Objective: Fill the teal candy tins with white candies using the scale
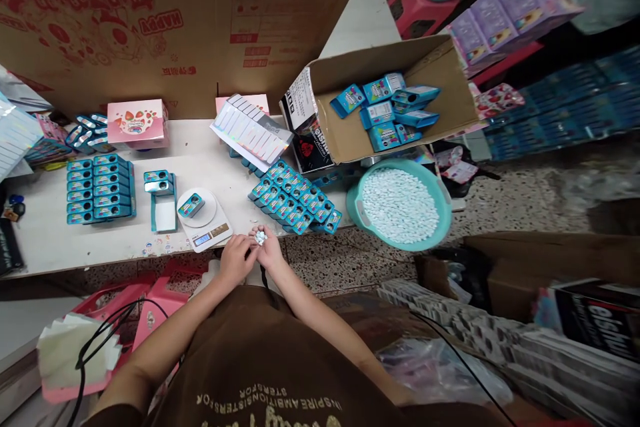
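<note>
A pinch of white candies (261, 237) was held up in the narrowly closed fingertips of the right hand (270, 249), just in front of the scale (203, 219). The left hand (236, 260) was curled close beside it, seemingly as a steadying support; whether it gripped any candies could not be told. A tin (191, 205) had been laid on the scale, within easy reach, and a basin (400, 205) of candies was kept to its right, near rows of tins (294, 197).

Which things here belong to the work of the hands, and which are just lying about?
Belong to the work: left hand, right hand, white tablets between them, blue tin on digital scale, teal basin of tablets, rows of blue tins.

Just lying about: pink strawberry box, holographic sheet, pink stool.
</note>
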A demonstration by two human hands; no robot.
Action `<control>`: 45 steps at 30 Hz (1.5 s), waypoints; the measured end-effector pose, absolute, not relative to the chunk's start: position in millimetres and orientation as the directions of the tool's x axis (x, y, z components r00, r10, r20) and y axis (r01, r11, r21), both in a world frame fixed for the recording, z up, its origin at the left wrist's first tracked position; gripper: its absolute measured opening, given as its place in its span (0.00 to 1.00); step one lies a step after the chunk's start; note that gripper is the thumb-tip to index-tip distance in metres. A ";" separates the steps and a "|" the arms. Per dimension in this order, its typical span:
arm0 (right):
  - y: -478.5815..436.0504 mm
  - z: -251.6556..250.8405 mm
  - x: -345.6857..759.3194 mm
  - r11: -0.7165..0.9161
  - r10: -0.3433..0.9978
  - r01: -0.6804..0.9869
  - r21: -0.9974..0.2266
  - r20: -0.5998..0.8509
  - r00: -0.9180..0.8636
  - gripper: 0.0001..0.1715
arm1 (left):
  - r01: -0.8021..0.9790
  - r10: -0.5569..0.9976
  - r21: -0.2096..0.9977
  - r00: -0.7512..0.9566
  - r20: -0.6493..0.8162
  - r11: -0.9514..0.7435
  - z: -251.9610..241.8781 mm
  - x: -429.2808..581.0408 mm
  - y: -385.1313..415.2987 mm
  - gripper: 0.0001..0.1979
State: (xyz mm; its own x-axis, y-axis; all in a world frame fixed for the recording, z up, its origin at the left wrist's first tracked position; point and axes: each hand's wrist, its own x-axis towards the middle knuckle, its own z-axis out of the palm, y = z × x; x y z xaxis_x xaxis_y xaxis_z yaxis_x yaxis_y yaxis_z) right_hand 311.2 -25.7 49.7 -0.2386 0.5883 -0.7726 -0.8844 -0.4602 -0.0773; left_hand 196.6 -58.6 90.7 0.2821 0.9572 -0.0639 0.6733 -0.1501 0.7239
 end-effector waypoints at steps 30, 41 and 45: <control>-31.9 56.5 405.2 -0.613 0.482 -0.790 0.023 -0.781 -0.397 0.17 | 0.748 0.870 0.499 0.491 0.026 -0.437 90.1 298.7 -67.4 0.12; -20.3 70.4 370.0 -0.745 0.430 -0.651 0.146 -0.641 -0.636 0.22 | 0.949 0.948 0.206 -0.273 0.165 0.238 97.7 132.8 6.1 0.30; -30.7 61.3 356.5 -0.744 0.482 -0.665 0.066 -0.636 -0.603 0.21 | 0.957 0.946 0.076 -0.263 -0.191 0.282 87.6 87.2 31.7 0.20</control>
